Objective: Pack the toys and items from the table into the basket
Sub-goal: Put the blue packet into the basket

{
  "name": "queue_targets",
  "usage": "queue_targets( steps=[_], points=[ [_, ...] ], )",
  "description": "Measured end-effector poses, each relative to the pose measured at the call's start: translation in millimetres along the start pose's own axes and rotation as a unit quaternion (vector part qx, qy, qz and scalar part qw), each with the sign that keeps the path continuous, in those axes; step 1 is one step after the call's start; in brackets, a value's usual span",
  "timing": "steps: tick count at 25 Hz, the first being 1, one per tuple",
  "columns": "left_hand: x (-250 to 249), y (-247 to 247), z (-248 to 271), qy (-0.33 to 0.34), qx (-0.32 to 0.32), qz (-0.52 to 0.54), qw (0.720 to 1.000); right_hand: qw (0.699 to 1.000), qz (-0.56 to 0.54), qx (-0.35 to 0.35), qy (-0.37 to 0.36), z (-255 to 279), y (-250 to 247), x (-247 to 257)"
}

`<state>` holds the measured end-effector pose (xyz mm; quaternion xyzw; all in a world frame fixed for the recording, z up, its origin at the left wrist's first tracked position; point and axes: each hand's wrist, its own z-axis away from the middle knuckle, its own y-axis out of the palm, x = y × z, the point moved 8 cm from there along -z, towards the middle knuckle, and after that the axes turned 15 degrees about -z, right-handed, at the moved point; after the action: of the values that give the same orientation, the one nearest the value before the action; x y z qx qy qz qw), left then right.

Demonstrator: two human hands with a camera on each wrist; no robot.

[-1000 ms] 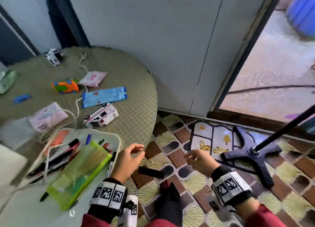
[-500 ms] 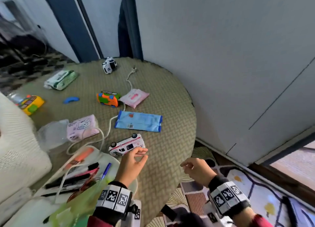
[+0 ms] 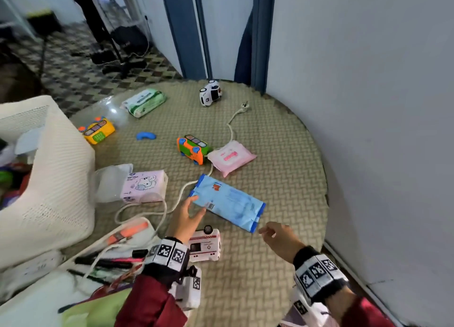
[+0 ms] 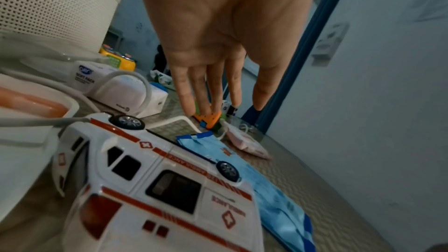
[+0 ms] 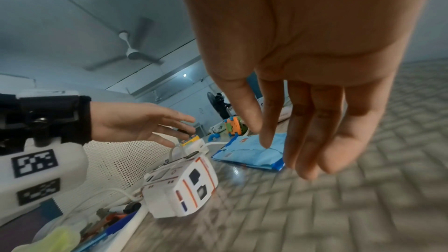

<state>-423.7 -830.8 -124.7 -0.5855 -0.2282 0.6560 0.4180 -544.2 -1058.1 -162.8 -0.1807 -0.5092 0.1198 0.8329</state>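
Note:
On the round woven table (image 3: 282,169) lies a blue wipes pack (image 3: 228,202) (image 4: 274,194) (image 5: 252,152). My left hand (image 3: 189,213) (image 4: 218,102) (image 5: 155,127) hovers open over its near-left end, fingers straight and empty. My right hand (image 3: 272,232) (image 5: 290,152) hangs open and empty just off the pack's near-right corner. A white toy ambulance (image 3: 205,245) (image 4: 155,189) (image 5: 179,185) lies on its side under my left wrist. The white mesh basket (image 3: 56,179) stands at the left with things inside.
Further back lie a pink pack (image 3: 231,157), an orange-green toy bus (image 3: 192,148), a pink tissue pack (image 3: 145,185), a yellow toy (image 3: 97,130), a blue piece (image 3: 146,136), a green wipes pack (image 3: 143,101) and a small white car (image 3: 210,95). A white cable (image 3: 231,127) snakes across. A tray of pens (image 3: 118,255) sits near left.
The view swung from the floor up to the table. Both hands moved forward over the table; my left hand passed the ambulance and reached the blue pack, its fingers straightening.

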Motion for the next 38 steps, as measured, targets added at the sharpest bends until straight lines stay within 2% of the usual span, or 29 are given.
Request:
queue_targets(
  steps=[4, 7, 9, 13, 16, 18, 21, 25, 31, 38],
  points=[
    [19, 25, -42, -0.06, 0.027, 0.003, 0.998, 1.0, 0.013, -0.004, -0.017, -63, -11, 17],
    [59, 58, -72, -0.123, 0.065, -0.029, 0.99, 0.995, 0.099, 0.003, -0.034, -97, -6, 28],
    [79, 73, -84, -0.139, 0.079, -0.042, 0.986, 0.988, 0.153, 0.012, -0.022, -110, -1, 29],
    [53, 53, -77, -0.125, 0.069, -0.045, 0.989, 0.978, 0.209, 0.01, -0.02, -124, 8, 27],
    [46, 41, -78, -0.121, 0.052, -0.012, 0.991, 0.987, 0.158, 0.031, 0.006, -131, 7, 17],
    [36, 35, -75, -0.125, 0.067, 0.01, 0.99, 0.994, 0.106, 0.024, 0.011, -136, 1, 11],
    [23, 30, -68, -0.106, 0.076, 0.013, 0.991, 1.0, -0.016, 0.009, 0.006, -134, -10, 4],
    [14, 13, -54, -0.1, 0.013, 0.108, 0.989, 0.992, -0.13, -0.003, -0.003, -122, -25, 15],
    [-1, -19, -25, -0.077, -0.01, 0.325, 0.942, 0.974, -0.21, 0.003, -0.081, -87, -35, 72],
    [30, -64, 20, -0.029, -0.054, 0.37, 0.927, 0.968, -0.211, -0.037, -0.129, -20, 0, 114]
  ],
)
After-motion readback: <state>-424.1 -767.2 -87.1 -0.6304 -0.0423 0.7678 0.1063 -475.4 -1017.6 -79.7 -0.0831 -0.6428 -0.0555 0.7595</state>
